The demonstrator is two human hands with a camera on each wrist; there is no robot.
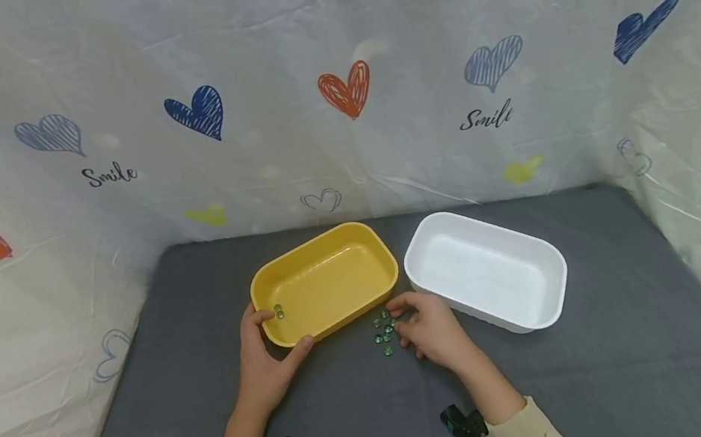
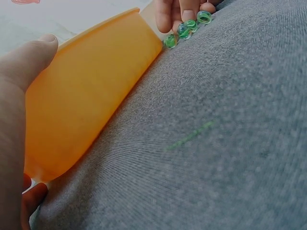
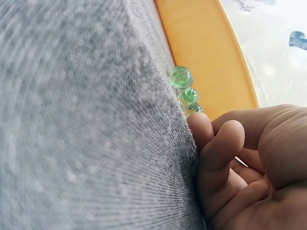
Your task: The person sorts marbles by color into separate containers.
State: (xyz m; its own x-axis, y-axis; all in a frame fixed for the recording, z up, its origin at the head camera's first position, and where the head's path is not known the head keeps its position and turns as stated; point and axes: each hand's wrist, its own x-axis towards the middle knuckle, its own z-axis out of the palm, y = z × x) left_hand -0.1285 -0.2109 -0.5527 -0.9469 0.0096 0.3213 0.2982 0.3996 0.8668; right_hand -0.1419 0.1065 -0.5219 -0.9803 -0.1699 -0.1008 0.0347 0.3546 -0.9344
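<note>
Left hand grips yellow tray by its left end; right hand curled at loose marbles, can't tell if one's pinched.
L to R: two green marbles inside yellow tray, left end; loose marbles, clear glass with green swirls, on grey cloth by its near right corner; white tray crowds right hand's far side, narrow gap between trays. Cloth runs wide nearside.

Green marbles seem partly hidden behind the right hand.
</note>
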